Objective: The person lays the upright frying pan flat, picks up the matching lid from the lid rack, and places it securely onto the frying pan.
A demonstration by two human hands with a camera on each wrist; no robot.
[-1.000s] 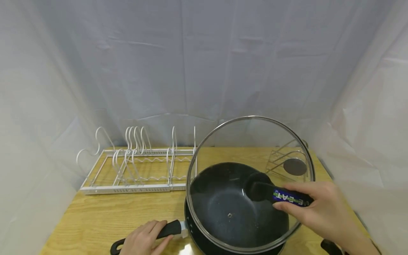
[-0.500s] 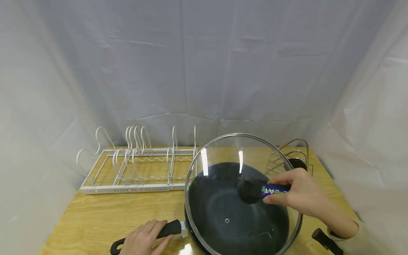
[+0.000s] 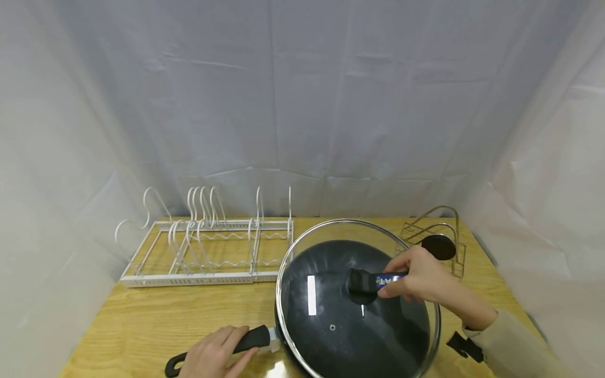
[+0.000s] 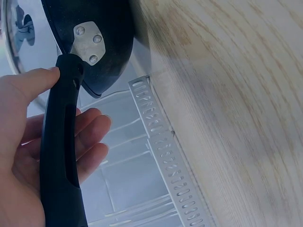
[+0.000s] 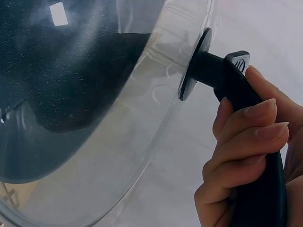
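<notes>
A deep black wok (image 4: 111, 52) stands at the front of the table. My left hand (image 3: 208, 352) grips its long black handle (image 4: 61, 142), thumb on top and fingers curled beneath. Over the wok is a large glass lid (image 3: 326, 336) with a steel rim, and the dark inside shows through it. My right hand (image 3: 420, 278) holds the lid's black handle (image 5: 251, 109), fingers wrapped around it. The lid's near edge runs below the head view. In the right wrist view, the dark wok shows through the glass beside the handle's round base.
A white wire dish rack (image 3: 189, 281) lies at the back left, its upright loops standing up. At the back right is a metal wire stand (image 3: 457, 231) with a dark round disc (image 3: 438, 247). A black piece (image 3: 465, 346) shows beside my right sleeve. Pale sheets surround the table.
My right hand has brought the lid down and to the left over the wok, levelling it. The wire stand now shows past the lid. My left hand keeps its place on the wok handle.
</notes>
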